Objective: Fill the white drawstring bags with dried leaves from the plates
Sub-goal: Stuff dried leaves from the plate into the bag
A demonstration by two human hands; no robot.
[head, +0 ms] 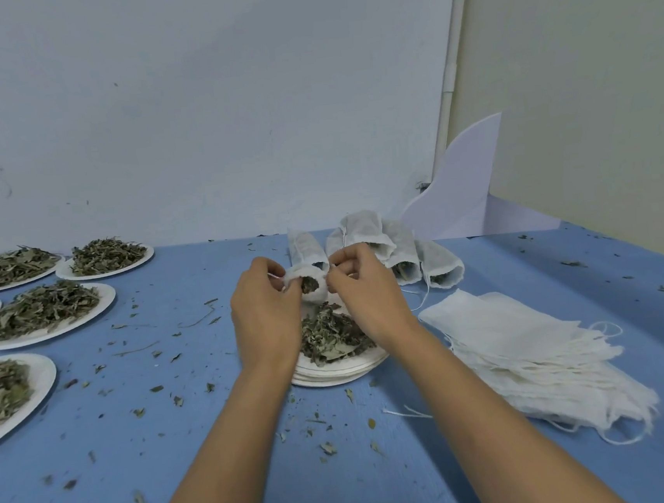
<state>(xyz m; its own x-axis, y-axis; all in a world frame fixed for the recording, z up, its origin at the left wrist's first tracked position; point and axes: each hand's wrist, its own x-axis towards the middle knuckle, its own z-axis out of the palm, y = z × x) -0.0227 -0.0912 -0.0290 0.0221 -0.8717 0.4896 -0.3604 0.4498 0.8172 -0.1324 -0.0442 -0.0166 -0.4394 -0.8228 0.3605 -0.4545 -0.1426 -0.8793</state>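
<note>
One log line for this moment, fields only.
left hand pinches bag mouth | right hand pinches bag mouth | bag holds leaves, above plate

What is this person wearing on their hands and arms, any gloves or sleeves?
Nothing shows. The left hand and right hand are bare, with no gloves, rings or watch visible. Both forearms are uncovered to the picture's bottom edge, so no sleeve is in view.

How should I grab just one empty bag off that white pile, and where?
On the pile of empty bags, probably pinch the top one's right edge, coming from above. The bags lie flat and fanned out there, so each edge shows separately; on the left the edges line up, and several might lift together.
</note>
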